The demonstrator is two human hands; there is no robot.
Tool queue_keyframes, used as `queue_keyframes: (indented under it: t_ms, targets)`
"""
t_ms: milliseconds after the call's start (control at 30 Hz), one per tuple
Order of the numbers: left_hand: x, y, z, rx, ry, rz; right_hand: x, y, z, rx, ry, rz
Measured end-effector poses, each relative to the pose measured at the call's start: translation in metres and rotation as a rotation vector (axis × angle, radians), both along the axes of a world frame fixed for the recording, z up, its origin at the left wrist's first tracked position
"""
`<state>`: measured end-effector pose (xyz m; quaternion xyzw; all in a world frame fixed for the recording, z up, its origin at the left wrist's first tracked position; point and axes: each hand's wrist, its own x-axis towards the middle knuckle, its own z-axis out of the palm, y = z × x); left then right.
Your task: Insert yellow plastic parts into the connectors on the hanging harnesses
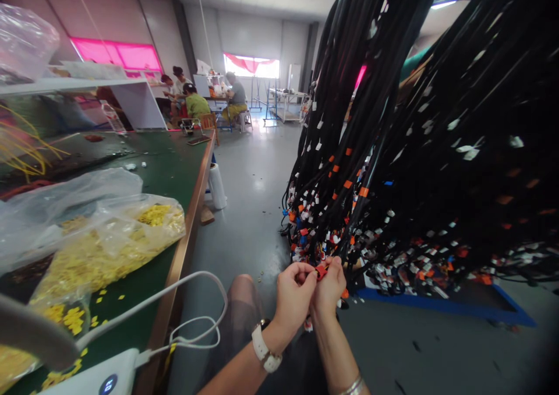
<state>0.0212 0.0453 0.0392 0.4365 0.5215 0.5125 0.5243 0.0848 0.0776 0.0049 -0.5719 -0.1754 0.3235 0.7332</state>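
A small red connector (322, 271) with thin wires sits between my two hands, in front of the hanging cables. My right hand (331, 284) is closed around it, palm side toward me. My left hand (293, 295), wearing a white-strapped watch (263, 348) at the wrist, pinches right at the connector's left side. What its fingertips hold is too small and covered to make out. Just beyond my hands hangs a thick bundle of black cables (349, 121), its lower ends crowded with white, orange, red and blue connectors and tags.
On the left, a green-topped table (166, 150) bears an open plastic bag (126, 249) of small yellow pieces, some spilled, and a white power bank (105, 377) with a looping cable (192, 275). A blue cart base (454, 307) stands beneath the cables. Several people sit farther back.
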Motion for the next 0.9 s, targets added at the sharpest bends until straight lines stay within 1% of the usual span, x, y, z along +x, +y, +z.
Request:
queue_keyframes:
  t_ms: [267,500,567,733,900]
  targets:
    - [0.001,-0.001,-0.004,0.014,0.009,0.011,0.001,0.000,-0.004,-0.021,-0.073,-0.003]
    - [0.003,-0.003,-0.006,0.072,0.054,0.085,0.004,-0.001,-0.007,-0.038,-0.162,-0.014]
    - [0.002,-0.002,-0.005,0.036,0.008,0.068,0.004,-0.002,-0.008,-0.034,-0.179,-0.023]
    - [0.000,0.001,-0.003,-0.109,-0.237,-0.042,0.005,-0.001,-0.011,-0.017,-0.184,-0.049]
    - [-0.004,0.003,-0.005,-0.143,-0.294,-0.079,0.005,0.000,-0.013,0.000,-0.163,-0.050]
